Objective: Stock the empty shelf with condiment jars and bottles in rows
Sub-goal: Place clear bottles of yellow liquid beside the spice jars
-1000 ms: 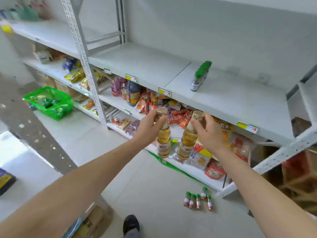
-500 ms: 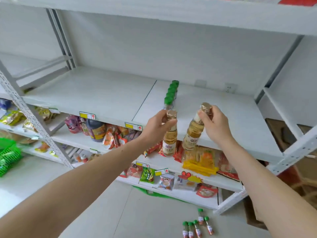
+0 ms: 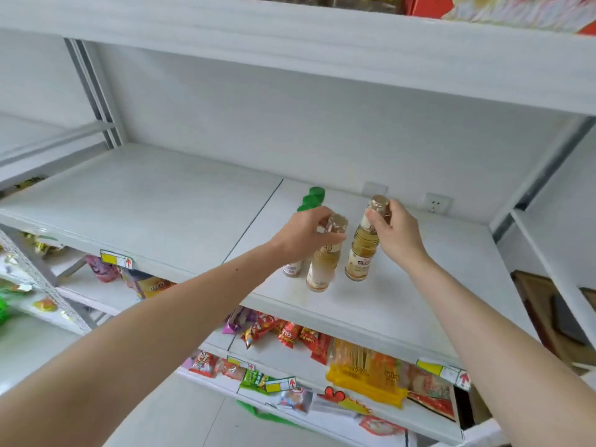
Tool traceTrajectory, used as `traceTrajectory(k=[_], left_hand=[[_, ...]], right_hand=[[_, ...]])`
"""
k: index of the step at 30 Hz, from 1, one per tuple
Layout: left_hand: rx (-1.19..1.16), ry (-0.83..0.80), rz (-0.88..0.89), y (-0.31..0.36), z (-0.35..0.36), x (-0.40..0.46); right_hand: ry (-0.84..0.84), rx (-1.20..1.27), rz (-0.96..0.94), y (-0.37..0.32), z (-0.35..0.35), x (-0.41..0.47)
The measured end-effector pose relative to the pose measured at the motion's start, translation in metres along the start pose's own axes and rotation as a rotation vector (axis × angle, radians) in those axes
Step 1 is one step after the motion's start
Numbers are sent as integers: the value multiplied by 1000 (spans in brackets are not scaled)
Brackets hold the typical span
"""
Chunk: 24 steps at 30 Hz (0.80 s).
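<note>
Bottles [image 3: 322, 262] stand nearly upright on shelf [image 3: 180, 217], caps gripped.

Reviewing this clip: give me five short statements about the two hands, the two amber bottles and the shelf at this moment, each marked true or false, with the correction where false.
1. Each hand grips one bottle near its cap. True: the left hand holds the left amber bottle, the right hand the right amber bottle.
2. Both bottles lie flat on the shelf. False: both are roughly upright over the white shelf; the left one tilts slightly.
3. The green-capped bottles stand in a row left of the amber ones. True.
4. The amber bottles have green caps. False: their caps are gold.
5. The shelf below holds snack packets. True.
</note>
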<state>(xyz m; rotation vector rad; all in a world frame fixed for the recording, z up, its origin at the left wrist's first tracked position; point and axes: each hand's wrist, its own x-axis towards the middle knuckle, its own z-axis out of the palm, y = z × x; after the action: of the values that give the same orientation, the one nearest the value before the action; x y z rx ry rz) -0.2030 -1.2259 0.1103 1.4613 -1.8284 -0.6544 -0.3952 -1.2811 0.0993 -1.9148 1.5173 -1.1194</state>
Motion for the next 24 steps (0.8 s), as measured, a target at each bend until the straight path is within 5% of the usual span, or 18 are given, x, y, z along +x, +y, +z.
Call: traceTrajectory(k=[7,24], left_hand=[[185,1,-31,-10,2,56],[88,-27,-51,-45,6,117]], right_hand=[[-47,13,2,21,19,56],[-169,29,44,42,76,150]])
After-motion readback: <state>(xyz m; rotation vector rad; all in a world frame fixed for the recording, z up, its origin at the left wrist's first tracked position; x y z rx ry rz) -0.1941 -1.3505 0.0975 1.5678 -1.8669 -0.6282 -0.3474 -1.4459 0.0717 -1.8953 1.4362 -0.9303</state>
